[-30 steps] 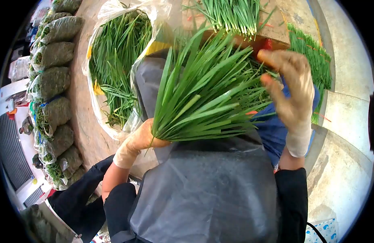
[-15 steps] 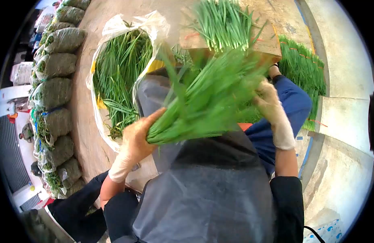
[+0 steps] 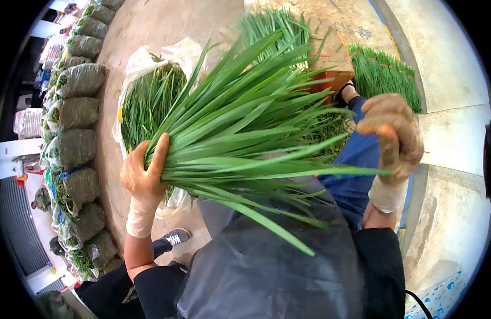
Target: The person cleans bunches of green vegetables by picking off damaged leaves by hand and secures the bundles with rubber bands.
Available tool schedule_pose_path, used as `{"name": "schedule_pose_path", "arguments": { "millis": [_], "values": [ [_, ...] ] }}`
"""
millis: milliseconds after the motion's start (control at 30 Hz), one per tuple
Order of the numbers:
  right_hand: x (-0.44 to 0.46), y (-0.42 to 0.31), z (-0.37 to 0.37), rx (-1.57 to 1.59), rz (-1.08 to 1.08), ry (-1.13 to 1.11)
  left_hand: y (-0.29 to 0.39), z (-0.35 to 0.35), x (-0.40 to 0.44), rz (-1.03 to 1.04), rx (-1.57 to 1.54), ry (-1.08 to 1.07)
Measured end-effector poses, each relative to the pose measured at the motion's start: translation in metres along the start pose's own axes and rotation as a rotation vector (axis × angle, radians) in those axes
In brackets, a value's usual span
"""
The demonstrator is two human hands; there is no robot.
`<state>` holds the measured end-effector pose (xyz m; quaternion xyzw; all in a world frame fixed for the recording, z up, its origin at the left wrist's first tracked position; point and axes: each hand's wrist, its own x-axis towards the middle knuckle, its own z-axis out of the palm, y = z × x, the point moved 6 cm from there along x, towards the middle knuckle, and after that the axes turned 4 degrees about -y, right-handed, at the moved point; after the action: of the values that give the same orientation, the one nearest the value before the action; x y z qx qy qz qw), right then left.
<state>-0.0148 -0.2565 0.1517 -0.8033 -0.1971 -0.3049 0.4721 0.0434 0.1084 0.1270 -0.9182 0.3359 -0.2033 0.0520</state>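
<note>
My gloved left hand (image 3: 142, 173) is wrapped round one end of a large bunch of garlic chives (image 3: 240, 127). The long flat leaves fan out to the right above my dark apron (image 3: 277, 260). Off to the right, my gloved right hand (image 3: 400, 138) is raised with its fingers curled in. A leaf tip reaches just below those fingers, and whether they pinch anything is too unclear to see. Behind the bunch, more chives (image 3: 272, 34) lie on a low wooden surface (image 3: 330, 50).
An open plastic bag (image 3: 136, 64) of loose greens stands at the left. Tied chive bundles (image 3: 386, 77) lie beyond my right knee. Stuffed sacks (image 3: 78, 111) line the far left. A shoe (image 3: 176, 236) of another person shows at lower left.
My right hand has moved right, away from the bunch. My left hand has shifted left and slightly up with the chives, whose leaves now spread wide instead of blurring together.
</note>
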Motion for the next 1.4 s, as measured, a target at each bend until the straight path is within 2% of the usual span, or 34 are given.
{"name": "schedule_pose_path", "arguments": {
  "millis": [67, 133, 167, 267, 467, 567, 667, 733, 800, 1067, 1200, 1300, 1400],
  "values": [
    [0.001, -0.005, 0.006, 0.015, -0.062, -0.103, -0.002, -0.002, -0.001, -0.016, 0.058, 0.003],
    [0.011, -0.018, 0.016, -0.182, -0.030, -0.013, -0.004, -0.003, -0.001, -0.024, 0.050, 0.010],
    [0.014, -0.024, 0.016, -0.173, -0.026, -0.017, -0.004, -0.005, -0.001, -0.022, 0.063, 0.011],
    [0.023, -0.044, 0.033, -0.128, -0.117, -0.211, -0.005, -0.009, 0.001, -0.038, 0.084, -0.007],
    [0.007, -0.054, 0.112, -0.455, -0.311, -0.521, 0.001, -0.008, 0.005, -0.021, 0.065, -0.023],
    [0.006, -0.052, 0.115, -0.203, -0.198, -0.480, 0.001, -0.008, 0.004, -0.011, 0.055, -0.009],
    [0.010, -0.049, 0.079, -0.136, -0.135, -0.315, -0.003, -0.008, 0.001, -0.022, 0.045, -0.002],
    [0.010, -0.052, 0.070, -0.262, -0.150, -0.269, -0.007, -0.008, 0.001, -0.030, 0.043, -0.004],
    [0.007, -0.056, 0.076, -0.356, -0.259, -0.359, -0.008, -0.007, 0.002, -0.032, 0.046, 0.000],
    [-0.001, -0.051, 0.111, -0.476, -0.335, -0.407, -0.006, -0.006, 0.001, -0.042, 0.006, 0.009],
    [-0.007, -0.049, 0.117, -0.402, -0.353, -0.284, -0.005, -0.004, 0.000, -0.038, 0.017, -0.005],
    [-0.008, -0.056, 0.110, -0.048, -0.224, -0.256, 0.001, -0.007, 0.000, -0.008, 0.038, -0.019],
    [-0.015, -0.055, 0.108, 0.183, -0.150, -0.356, 0.008, -0.006, -0.002, 0.053, 0.090, 0.007]
  ]
}}
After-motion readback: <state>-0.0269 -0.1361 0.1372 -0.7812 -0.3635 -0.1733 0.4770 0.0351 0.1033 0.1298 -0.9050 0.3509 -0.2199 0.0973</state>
